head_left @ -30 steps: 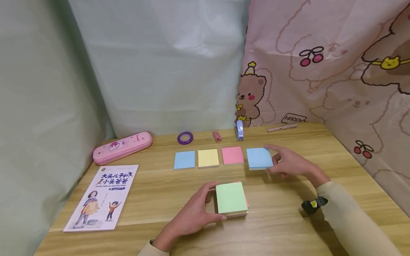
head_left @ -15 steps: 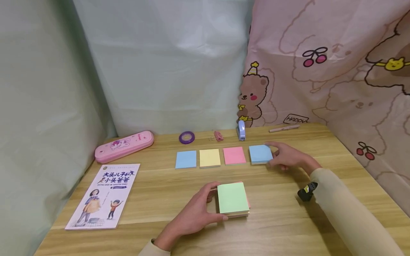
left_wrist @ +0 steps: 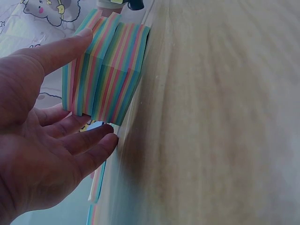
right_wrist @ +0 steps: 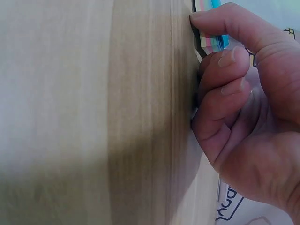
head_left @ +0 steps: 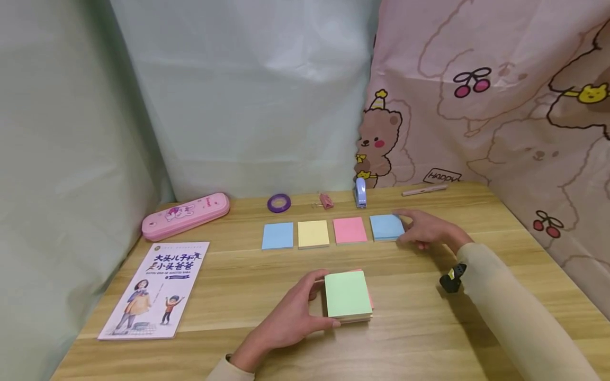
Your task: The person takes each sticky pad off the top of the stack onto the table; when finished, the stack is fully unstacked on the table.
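My left hand (head_left: 297, 315) holds a stack of sticky note pads (head_left: 348, 293), green on top, low in the middle of the head view. Its thumb lies on the near side and its fingers on the left and far side; striped edges of the stack (left_wrist: 110, 68) show in the left wrist view. Further back, my right hand (head_left: 429, 230) pinches the right side of a blue sticky note pad (head_left: 385, 226) between thumb and forefinger, with the other fingers curled under. That pad lies at the right end of a row with pink (head_left: 350, 230), yellow (head_left: 313, 234) and blue (head_left: 278, 235) pads.
Behind the row are purple tape (head_left: 278, 202), a pink binder clip (head_left: 326, 200), a lilac stapler (head_left: 360, 192) and a pink pen (head_left: 424, 190). A pink pencil case (head_left: 186, 216) and a booklet (head_left: 154, 291) lie left. Curtains and patterned cloth border the table (head_left: 229, 296).
My right hand has slid the blue pad away from me and slightly left, into line with the row. The left hand and its stack stay in place; the head view has shifted a little.
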`<move>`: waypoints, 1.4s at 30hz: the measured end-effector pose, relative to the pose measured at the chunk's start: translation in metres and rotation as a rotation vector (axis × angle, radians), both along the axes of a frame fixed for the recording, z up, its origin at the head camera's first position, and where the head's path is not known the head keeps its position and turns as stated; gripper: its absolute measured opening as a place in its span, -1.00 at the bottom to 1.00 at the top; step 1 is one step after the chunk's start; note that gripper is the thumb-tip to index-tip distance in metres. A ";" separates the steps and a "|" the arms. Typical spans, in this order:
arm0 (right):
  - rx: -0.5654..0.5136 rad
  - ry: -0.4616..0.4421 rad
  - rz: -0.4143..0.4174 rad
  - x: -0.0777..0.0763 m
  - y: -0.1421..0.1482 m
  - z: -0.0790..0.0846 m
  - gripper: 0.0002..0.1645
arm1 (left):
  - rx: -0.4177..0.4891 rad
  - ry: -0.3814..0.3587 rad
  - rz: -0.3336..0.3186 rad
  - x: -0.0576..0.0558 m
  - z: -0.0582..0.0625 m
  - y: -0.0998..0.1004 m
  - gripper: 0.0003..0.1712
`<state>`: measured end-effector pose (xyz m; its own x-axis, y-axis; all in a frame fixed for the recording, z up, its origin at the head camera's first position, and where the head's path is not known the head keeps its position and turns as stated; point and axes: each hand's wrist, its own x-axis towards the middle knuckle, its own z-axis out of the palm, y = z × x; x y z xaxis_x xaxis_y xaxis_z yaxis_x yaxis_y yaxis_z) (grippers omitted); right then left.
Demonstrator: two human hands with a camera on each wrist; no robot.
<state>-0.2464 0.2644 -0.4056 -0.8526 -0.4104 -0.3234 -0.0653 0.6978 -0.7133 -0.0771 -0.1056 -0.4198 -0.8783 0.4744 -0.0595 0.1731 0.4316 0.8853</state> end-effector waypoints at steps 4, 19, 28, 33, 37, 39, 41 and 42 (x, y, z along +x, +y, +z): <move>0.000 -0.013 -0.004 -0.001 0.000 0.001 0.17 | 0.005 0.001 -0.005 0.000 0.000 0.000 0.07; -0.007 -0.039 -0.019 -0.003 -0.002 0.003 0.16 | 0.006 0.004 -0.007 0.000 0.001 0.000 0.08; 0.008 -0.047 -0.034 -0.003 -0.003 0.004 0.16 | 0.001 0.009 -0.006 0.000 0.000 0.000 0.07; 0.018 -0.055 -0.038 -0.003 -0.003 0.005 0.16 | 0.002 0.007 -0.005 0.001 0.000 0.000 0.06; 0.021 -0.059 -0.033 -0.003 -0.004 0.005 0.18 | 0.000 0.003 -0.004 0.001 0.001 0.000 0.07; 0.021 -0.058 -0.027 -0.003 -0.003 0.005 0.18 | -0.002 0.003 -0.003 0.001 0.001 0.001 0.07; 0.020 -0.054 -0.019 -0.003 -0.003 0.005 0.19 | -0.002 0.003 -0.004 0.000 0.001 0.000 0.08; 0.019 -0.049 -0.013 -0.003 -0.002 0.006 0.20 | -0.001 0.002 -0.004 0.000 0.001 0.000 0.07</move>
